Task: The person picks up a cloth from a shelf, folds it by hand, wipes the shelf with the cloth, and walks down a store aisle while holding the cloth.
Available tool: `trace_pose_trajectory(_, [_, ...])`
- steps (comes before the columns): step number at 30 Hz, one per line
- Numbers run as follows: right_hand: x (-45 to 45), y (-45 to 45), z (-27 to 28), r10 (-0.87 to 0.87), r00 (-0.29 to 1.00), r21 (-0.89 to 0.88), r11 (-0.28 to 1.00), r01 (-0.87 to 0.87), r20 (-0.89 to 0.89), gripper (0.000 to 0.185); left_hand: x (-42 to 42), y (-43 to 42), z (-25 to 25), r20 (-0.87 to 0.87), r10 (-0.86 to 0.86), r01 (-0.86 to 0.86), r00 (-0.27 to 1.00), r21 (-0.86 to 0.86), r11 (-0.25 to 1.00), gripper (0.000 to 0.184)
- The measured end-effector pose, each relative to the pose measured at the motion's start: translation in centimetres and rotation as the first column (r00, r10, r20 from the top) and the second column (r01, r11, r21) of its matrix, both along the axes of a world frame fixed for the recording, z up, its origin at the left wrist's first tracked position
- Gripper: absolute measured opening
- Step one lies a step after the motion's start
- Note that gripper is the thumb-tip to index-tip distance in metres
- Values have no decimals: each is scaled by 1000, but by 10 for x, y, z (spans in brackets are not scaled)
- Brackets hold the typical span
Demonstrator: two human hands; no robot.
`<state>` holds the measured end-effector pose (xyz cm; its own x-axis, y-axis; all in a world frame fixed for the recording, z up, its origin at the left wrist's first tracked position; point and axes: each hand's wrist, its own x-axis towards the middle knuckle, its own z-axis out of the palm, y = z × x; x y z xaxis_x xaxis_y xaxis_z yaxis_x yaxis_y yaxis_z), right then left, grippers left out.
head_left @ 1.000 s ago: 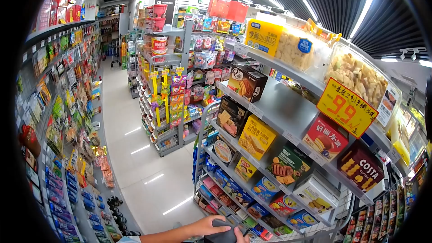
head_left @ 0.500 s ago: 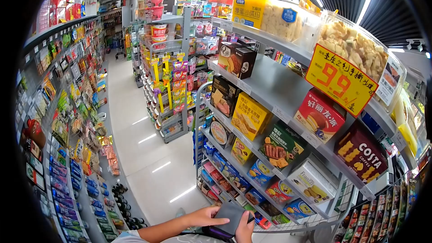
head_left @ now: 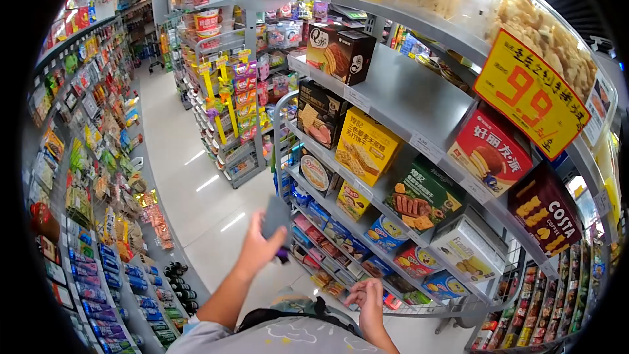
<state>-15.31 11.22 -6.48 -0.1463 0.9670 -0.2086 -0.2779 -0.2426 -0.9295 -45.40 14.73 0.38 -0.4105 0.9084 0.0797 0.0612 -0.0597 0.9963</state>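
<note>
Head view: one grey flat item (head_left: 277, 215), purple showing at its lower end, located left of centre in the lower half of the frame, above the pale floor (head_left: 216, 219); make not legible, blurred. Left hand (head_left: 259, 244): grasping the item alone, thumb and fingers about its lower part. Right hand (head_left: 367, 296): released, fingers loosely bent, nothing visible in it; lower centre of the frame, well apart from the item. Change noted: half a second ago both hands were on the item at the bottom of the frame; it now stands higher and further left, in one hand, which leaves the other free. Adjacent stock, centre to right: shelf rack (head_left: 409, 85), bearing one yellow biscuit box (head_left: 368, 147), one green box (head_left: 424, 195), one white box (head_left: 470, 244), one dark COSTA box (head_left: 545, 210); neither hand seen touching these. Yellow price sign (head_left: 532, 94), upper right.
</note>
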Motion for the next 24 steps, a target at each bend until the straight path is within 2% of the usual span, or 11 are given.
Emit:
trace_pose_trajectory(1, [-1, 1, 1, -31, 999, 10, 999, 31, 15, 25, -13, 22, -6, -82, 99, -95, 992, 53, 994, 54])
trace_pose_trajectory(2, [-4, 1, 3, -47, 998, 6, 999, 47, 29, 25, -20, 37, 21, -148, 116, -112, 982, 36, 993, 52])
trace_pose_trajectory(3, [-9, 2, 5, -73, 997, 11, 997, 73, 34, 26, -28, 55, 32, -292, 173, -151, 941, 99, 984, 52])
trace_pose_trajectory(7, [-37, 1, 13, -189, 982, -44, 981, 189, 9, 27, -54, 125, 48, -375, 180, -138, 909, 136, 981, 47])
trace_pose_trajectory(9, [-51, 0, 14, -230, 973, -74, 970, 231, 21, 28, -62, 153, 44, -451, 230, -136, 862, 233, 963, 48])
trace_pose_trajectory(10, [-57, -2, 14, -236, 971, -89, 967, 238, 28, 28, -61, 161, 46, -456, 186, -95, 871, 214, 972, 48])
trace_pose_trajectory(12, [-71, -4, 16, -282, 958, -106, 953, 285, 48, 29, -60, 173, 56, -509, 239, -136, 827, 232, 963, 52])
trace_pose_trajectory(16, [-97, -13, 17, -363, 930, -165, 916, 367, 54, 28, -65, 199, 38, -646, 192, -83, 739, 196, 977, 59])
trace_pose_trajectory(24, [-129, -24, 14, -419, 904, -235, 873, 427, 85, 33, -60, 196, 40, -622, 85, 29, 779, 171, 985, 63])
